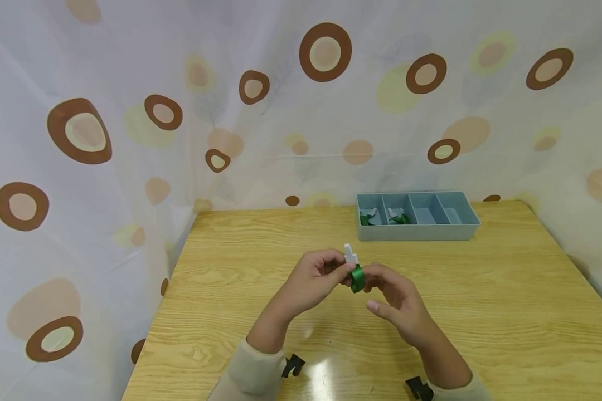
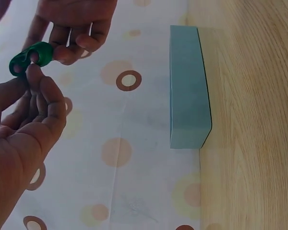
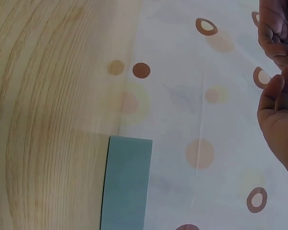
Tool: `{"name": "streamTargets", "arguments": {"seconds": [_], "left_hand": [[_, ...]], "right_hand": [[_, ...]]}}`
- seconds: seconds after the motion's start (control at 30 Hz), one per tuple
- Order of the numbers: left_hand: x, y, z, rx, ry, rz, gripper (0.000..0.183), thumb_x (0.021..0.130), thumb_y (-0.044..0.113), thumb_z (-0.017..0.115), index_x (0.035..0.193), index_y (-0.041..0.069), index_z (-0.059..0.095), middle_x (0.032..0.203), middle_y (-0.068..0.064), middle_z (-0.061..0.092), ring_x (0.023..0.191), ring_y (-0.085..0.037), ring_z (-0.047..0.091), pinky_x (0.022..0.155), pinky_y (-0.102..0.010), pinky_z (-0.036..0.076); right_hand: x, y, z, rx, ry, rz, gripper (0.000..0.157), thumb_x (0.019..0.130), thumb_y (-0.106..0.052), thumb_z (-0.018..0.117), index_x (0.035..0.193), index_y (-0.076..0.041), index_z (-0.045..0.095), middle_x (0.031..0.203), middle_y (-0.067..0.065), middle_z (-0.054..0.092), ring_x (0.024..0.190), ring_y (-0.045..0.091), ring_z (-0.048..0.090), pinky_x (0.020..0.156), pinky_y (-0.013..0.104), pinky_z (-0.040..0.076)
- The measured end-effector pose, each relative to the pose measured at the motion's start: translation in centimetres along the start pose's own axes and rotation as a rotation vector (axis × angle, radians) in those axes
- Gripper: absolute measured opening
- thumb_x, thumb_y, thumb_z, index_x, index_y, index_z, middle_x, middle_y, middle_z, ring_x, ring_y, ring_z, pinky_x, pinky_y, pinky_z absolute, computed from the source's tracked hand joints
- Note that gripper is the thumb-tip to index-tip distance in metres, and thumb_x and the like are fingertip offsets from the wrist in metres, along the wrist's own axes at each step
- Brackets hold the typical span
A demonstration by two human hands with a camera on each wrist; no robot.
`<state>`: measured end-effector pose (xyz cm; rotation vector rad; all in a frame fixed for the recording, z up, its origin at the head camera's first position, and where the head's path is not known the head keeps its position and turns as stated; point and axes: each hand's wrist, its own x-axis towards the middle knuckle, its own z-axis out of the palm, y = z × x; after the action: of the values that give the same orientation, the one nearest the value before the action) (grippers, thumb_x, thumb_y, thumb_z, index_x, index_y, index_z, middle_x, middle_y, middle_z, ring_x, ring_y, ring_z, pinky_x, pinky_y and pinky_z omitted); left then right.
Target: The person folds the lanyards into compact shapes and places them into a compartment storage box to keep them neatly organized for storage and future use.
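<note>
A small loop of shiny green ribbon (image 1: 358, 280) with a white plastic piece (image 1: 350, 254) sticking up from it is held above the table. My left hand (image 1: 313, 281) pinches it between thumb and fingertips. On the other side, my right hand (image 1: 401, 303) has its fingertips right at the green loop, its thumb spread away below. In the left wrist view the green ribbon (image 2: 44, 51) shows as rounded loops between both hands. Only a sliver of green appears at the right wrist view's edge.
A blue-grey tray (image 1: 416, 233) with divided compartments stands at the table's back edge. Its two left compartments hold similar green-and-white pieces (image 1: 398, 218). A patterned curtain (image 1: 281, 122) hangs behind the wooden table (image 1: 251, 234). Black fittings (image 1: 293, 365) sit at both wrists.
</note>
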<state>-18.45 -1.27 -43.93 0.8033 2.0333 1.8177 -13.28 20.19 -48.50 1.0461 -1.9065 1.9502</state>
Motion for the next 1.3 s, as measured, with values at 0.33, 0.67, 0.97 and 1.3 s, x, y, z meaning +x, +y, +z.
{"name": "streamTargets", "arguments": {"seconds": [0.33, 0.67, 0.97, 1.3], "left_hand": [[-0.4, 0.0, 0.2, 0.058, -0.019, -0.006, 0.018, 0.108, 0.021, 0.066, 0.115, 0.007, 0.076, 0.106, -0.009, 0.076, 0.095, -0.017, 0.074, 0.089, -0.027, 0.061], [-0.4, -0.9, 0.4, 0.119, -0.007, 0.078, 0.013, 0.096, 0.012, 0.080, 0.109, 0.010, 0.076, 0.103, -0.007, 0.076, 0.088, -0.008, 0.072, 0.083, -0.027, 0.062], [-0.2, -1.2, 0.3, 0.144, -0.003, 0.094, 0.010, 0.097, 0.007, 0.076, 0.108, 0.007, 0.076, 0.101, -0.009, 0.076, 0.086, -0.007, 0.071, 0.081, -0.026, 0.061], [-0.1, -1.3, 0.4, 0.138, -0.020, 0.111, 0.009, 0.097, 0.006, 0.076, 0.106, 0.007, 0.078, 0.096, -0.010, 0.075, 0.082, -0.007, 0.069, 0.076, -0.028, 0.061]], "right_hand": [[-0.5, 0.0, 0.0, -0.053, 0.045, 0.116, 0.041, 0.091, 0.018, 0.053, 0.131, 0.010, 0.056, 0.126, -0.007, 0.066, 0.109, 0.012, 0.058, 0.089, 0.030, 0.050], [-0.8, -0.3, 0.1, -0.129, 0.046, 0.225, 0.041, 0.096, 0.014, 0.058, 0.135, 0.003, 0.059, 0.129, -0.011, 0.065, 0.111, 0.011, 0.057, 0.087, 0.028, 0.051], [-0.5, -1.2, 0.7, -0.287, 0.054, 0.240, 0.040, 0.098, 0.005, 0.068, 0.135, -0.010, 0.064, 0.127, 0.000, 0.069, 0.108, 0.012, 0.062, 0.088, 0.030, 0.051], [-0.3, -1.5, 0.5, -0.343, 0.128, 0.269, 0.032, 0.102, 0.004, 0.066, 0.131, -0.006, 0.059, 0.105, 0.003, 0.078, 0.099, 0.007, 0.071, 0.087, 0.023, 0.054]]}}
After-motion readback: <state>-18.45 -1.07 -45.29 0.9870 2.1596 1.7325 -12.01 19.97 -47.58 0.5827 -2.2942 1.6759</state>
